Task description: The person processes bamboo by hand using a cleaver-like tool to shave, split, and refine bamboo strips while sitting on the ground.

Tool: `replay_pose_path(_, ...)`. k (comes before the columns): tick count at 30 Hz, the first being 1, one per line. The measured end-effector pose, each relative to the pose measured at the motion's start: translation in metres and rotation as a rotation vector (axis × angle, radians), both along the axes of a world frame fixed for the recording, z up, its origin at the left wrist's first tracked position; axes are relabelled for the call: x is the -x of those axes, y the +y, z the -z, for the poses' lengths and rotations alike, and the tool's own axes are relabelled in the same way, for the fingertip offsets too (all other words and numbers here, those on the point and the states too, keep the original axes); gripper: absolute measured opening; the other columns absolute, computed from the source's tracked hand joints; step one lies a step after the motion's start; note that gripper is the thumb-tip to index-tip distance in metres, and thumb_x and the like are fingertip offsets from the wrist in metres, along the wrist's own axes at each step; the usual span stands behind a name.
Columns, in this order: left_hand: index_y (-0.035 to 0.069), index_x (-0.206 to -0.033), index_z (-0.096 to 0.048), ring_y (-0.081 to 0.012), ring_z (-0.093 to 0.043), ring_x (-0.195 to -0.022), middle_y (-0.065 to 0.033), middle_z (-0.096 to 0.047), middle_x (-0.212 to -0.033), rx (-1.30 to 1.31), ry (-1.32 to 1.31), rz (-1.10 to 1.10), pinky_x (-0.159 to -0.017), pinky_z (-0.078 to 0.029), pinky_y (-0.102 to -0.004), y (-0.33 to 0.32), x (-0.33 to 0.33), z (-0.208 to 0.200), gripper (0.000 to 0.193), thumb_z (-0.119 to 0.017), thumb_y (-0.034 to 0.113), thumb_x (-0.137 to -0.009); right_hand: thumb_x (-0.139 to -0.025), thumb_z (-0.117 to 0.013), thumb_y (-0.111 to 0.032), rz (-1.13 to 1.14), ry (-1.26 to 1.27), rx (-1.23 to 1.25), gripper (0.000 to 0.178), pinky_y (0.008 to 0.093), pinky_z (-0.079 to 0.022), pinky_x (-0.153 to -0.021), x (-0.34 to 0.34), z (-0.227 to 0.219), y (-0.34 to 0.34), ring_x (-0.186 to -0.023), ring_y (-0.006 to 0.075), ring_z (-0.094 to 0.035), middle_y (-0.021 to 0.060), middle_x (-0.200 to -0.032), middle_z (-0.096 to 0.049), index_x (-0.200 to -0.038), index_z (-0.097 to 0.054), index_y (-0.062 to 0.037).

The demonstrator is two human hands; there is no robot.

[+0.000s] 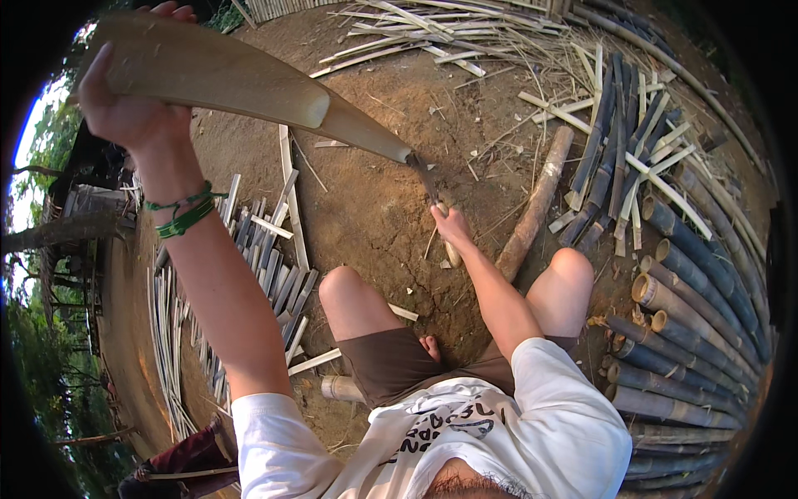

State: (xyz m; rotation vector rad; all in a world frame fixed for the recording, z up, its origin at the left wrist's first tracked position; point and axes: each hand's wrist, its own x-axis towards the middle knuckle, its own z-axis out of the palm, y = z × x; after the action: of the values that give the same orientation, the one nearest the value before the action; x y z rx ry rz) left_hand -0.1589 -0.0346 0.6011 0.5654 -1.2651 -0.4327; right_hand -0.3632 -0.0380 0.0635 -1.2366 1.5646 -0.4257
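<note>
My left hand (137, 116) is raised at the upper left, its fingers wrapped around the near end of a split bamboo piece (233, 79). The piece slants away, down to the right, with its pale hollow side partly showing and a node across it. In front of my knees, my right hand (451, 224) grips the wooden handle of a knife (427, 179). Its dark blade meets the far end of the bamboo; how deep it sits there I cannot tell.
A thick log (540, 195) lies on the dirt by my right knee. Split bamboo strips (278, 274) are heaped at the left, and more strips (615, 133) at the far right. Whole bamboo poles (682, 399) are stacked along my right side.
</note>
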Motion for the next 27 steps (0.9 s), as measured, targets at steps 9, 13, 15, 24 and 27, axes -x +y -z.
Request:
replay_pose_path(9, -0.009, -0.112, -0.065, -0.0249, -0.07, -0.088, -0.0172, -0.073, -0.098, 0.0, 0.132, -0.513, -0.08, -0.056, -0.0354, 0.011, 0.002, 0.009, 0.034, -0.06, 0.02, -0.094, -0.1, -0.06, -0.048, 0.247, -0.353, -0.094, 0.049, 0.0403, -0.05, -0.055, 0.028, -0.043, 0.057, -0.055, 0.0198, -0.061, 0.0075, -0.065, -0.059, -0.093, -0.062, 0.0002)
replay_pose_path(13, -0.007, -0.098, -0.072, -0.0108, -0.064, -0.076, -0.0068, -0.072, -0.085, 0.171, 0.221, -0.661, -0.068, -0.05, -0.0266, 0.034, 0.029, 0.031, 0.022, -0.068, 0.015, -0.095, -0.101, -0.06, -0.046, 0.276, -0.459, 0.032, 0.045, 0.0351, -0.047, -0.051, 0.044, -0.109, 0.068, -0.052, 0.0154, -0.058, 0.0049, -0.062, -0.058, -0.092, -0.059, -0.0024)
replay_pose_path(15, -0.005, -0.099, -0.073, -0.0113, -0.066, -0.077, -0.0072, -0.073, -0.09, 0.196, 0.179, -0.629, -0.069, -0.051, -0.0265, 0.036, 0.042, 0.035, 0.021, -0.071, 0.015, -0.094, -0.102, -0.06, -0.045, 0.293, -0.529, 0.164, 0.043, 0.0332, -0.046, -0.049, 0.059, -0.143, 0.069, -0.052, 0.0132, -0.057, 0.0036, -0.062, -0.058, -0.094, -0.059, -0.0027)
replay_pose_path(24, -0.007, -0.096, -0.072, -0.0086, -0.065, -0.078, -0.0061, -0.074, -0.087, 0.324, -0.091, -0.532, -0.066, -0.049, -0.0262, -0.015, 0.086, 0.059, 0.021, -0.071, 0.014, -0.094, -0.103, -0.059, -0.037, 0.154, -0.77, 0.764, 0.032, 0.0265, -0.045, -0.057, 0.118, -0.309, 0.102, -0.062, 0.0078, -0.055, 0.0008, -0.071, -0.058, -0.104, -0.057, -0.0045)
replay_pose_path(27, -0.001, -0.104, -0.07, -0.0228, -0.073, -0.077, -0.0157, -0.074, -0.086, 0.309, -0.3, -0.565, -0.068, -0.055, -0.0329, -0.039, 0.098, 0.122, 0.015, -0.068, 0.006, -0.092, -0.101, -0.062, -0.035, 0.144, -0.84, 0.852, 0.034, 0.0258, -0.045, -0.057, 0.125, -0.333, 0.128, -0.062, 0.0074, -0.055, 0.0007, -0.071, -0.058, -0.11, -0.057, -0.0027)
